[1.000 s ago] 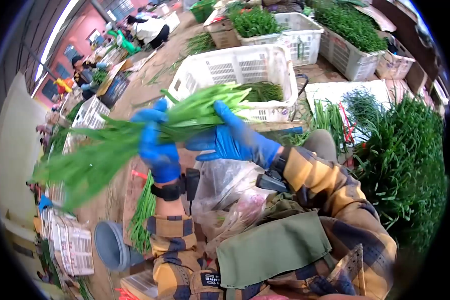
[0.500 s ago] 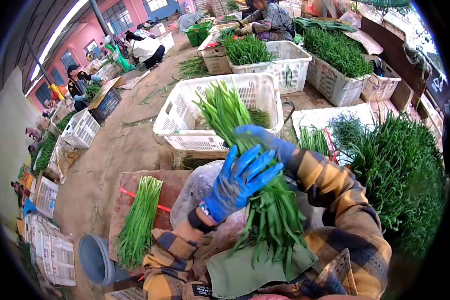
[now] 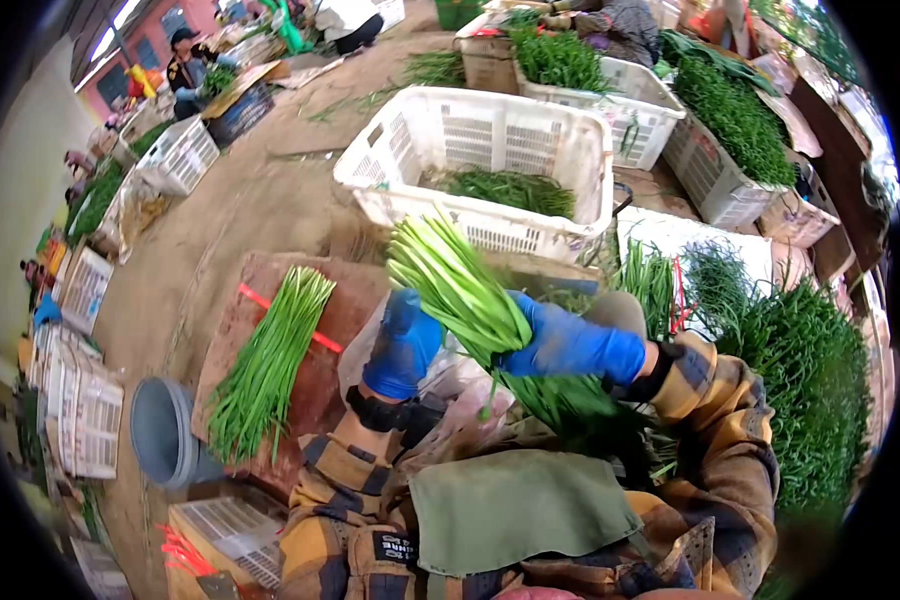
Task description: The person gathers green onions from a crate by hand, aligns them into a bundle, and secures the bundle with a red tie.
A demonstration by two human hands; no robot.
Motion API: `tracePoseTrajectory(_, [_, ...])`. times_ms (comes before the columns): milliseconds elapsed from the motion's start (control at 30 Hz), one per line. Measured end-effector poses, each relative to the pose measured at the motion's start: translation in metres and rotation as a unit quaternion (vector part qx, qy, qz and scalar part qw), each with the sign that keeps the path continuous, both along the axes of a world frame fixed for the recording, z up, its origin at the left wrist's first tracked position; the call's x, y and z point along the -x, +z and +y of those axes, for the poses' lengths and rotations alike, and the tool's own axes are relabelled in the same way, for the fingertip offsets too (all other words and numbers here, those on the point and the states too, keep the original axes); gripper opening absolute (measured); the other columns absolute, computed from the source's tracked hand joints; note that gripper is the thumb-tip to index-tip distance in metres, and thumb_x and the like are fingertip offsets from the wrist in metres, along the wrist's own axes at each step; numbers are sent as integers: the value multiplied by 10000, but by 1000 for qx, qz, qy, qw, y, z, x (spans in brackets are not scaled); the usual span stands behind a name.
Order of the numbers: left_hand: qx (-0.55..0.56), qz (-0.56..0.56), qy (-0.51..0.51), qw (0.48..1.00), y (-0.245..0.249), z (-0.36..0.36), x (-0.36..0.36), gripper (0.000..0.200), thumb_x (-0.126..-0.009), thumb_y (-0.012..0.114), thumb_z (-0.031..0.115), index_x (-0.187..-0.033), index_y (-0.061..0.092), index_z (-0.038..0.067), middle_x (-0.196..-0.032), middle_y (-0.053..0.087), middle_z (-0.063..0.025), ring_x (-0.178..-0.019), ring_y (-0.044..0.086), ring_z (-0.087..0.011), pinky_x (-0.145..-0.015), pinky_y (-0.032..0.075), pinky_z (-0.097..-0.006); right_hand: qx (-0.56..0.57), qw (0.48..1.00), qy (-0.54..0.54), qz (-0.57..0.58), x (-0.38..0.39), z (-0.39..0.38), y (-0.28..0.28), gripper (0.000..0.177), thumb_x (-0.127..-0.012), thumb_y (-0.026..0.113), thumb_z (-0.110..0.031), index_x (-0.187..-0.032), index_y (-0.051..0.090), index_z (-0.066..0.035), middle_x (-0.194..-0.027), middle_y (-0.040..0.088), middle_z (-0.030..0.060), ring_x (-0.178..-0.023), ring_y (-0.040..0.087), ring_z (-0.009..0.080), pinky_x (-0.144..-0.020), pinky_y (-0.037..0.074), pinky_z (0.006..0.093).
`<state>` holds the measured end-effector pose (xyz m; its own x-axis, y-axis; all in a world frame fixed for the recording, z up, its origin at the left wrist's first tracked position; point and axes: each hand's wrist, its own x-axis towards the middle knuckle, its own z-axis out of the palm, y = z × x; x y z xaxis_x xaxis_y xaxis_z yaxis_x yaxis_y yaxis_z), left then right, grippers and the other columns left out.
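Note:
A thick bunch of garlic chives [image 3: 455, 285] is held slantwise before me, pale cut ends up and to the left, dark leaves trailing down right. My right hand [image 3: 575, 342], in a blue glove, is wrapped round the middle of this bunch. Close against the stems on its left is my gloved left hand [image 3: 403, 345], fingers curled; whether it grips anything is hidden. To the left, another bunch of chives [image 3: 275, 360] lies over a red strap [image 3: 325, 342] on a reddish-brown board [image 3: 225, 350]. A green cloth [image 3: 525, 510] covers my lap.
Ahead stands a white plastic crate [image 3: 470, 208] with some loose greens inside. A large heap of chives [image 3: 805, 390] is at my right. A grey bucket [image 3: 160, 430] and red straps [image 3: 185, 550] are at left. Other people, including one in a cap [image 3: 190, 75], sit farther off.
My left hand has come off the front of the bunch to its left side, its spread fingers now curled. My right hand has turned the bunch and lowered its pale ends. The view has tipped downward.

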<state>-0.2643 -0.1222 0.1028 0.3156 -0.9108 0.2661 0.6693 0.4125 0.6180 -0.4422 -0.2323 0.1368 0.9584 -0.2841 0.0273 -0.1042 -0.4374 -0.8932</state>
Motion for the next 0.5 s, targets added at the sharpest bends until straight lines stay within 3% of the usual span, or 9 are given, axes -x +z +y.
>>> tracePoseTrajectory(67, [-53,-4,35,998,-3,9,1,623,-818,667,255,-1328,389,28,-1223,528,-106,-1110,530,-218,-979,416,-380,70,997,-30,-2,-6,14,-27,920,-738,733,-245,-1438,167,-59,-1073,592,241,-874,629,359,-761,494,392])
tracePoseTrajectory(167, [-105,-48,79,990,1,13,0,603,-810,661,160,-1332,389,26,-1206,538,-102,-1091,541,-198,-933,452,-341,180,978,-70,84,-11,40,-29,988,-748,714,-319,-1448,73,-44,-1068,570,279,-822,602,439,-711,494,439])
tracePoseTrajectory(267, [-153,-61,81,983,7,14,-6,626,-793,656,104,-1348,377,28,-1190,544,-86,-1056,554,-175,-896,473,-309,157,983,37,86,-12,39,-24,1084,-714,736,-435,-1444,53,-13,-1076,569,277,-847,606,424,-730,493,432])
tracePoseTrajectory(400, [-152,-59,52,985,-1,23,-16,679,-767,637,56,-1381,349,33,-1178,542,-76,-1027,557,-152,-891,467,-280,195,977,73,-52,-18,13,3,857,-797,669,-445,-1401,257,1,-1030,587,276,-903,598,410,-762,489,405])
tracePoseTrajectory(433, [-150,-60,36,986,0,23,-16,680,-769,634,56,-1384,345,32,-1181,540,-79,-1035,554,-153,-898,462,-277,197,974,28,-106,-24,15,8,578,-868,597,-351,-1283,418,10,-926,606,257,-821,601,418,-693,495,423])
tracePoseTrajectory(500, [-135,-62,9,989,18,24,-11,694,-768,647,59,-1388,338,28,-1197,529,-91,-1067,531,-154,-922,439,-268,248,963,12,-103,-35,21,7,483,-875,573,-305,-1213,448,17,-843,601,239,-734,591,419,-619,482,443])
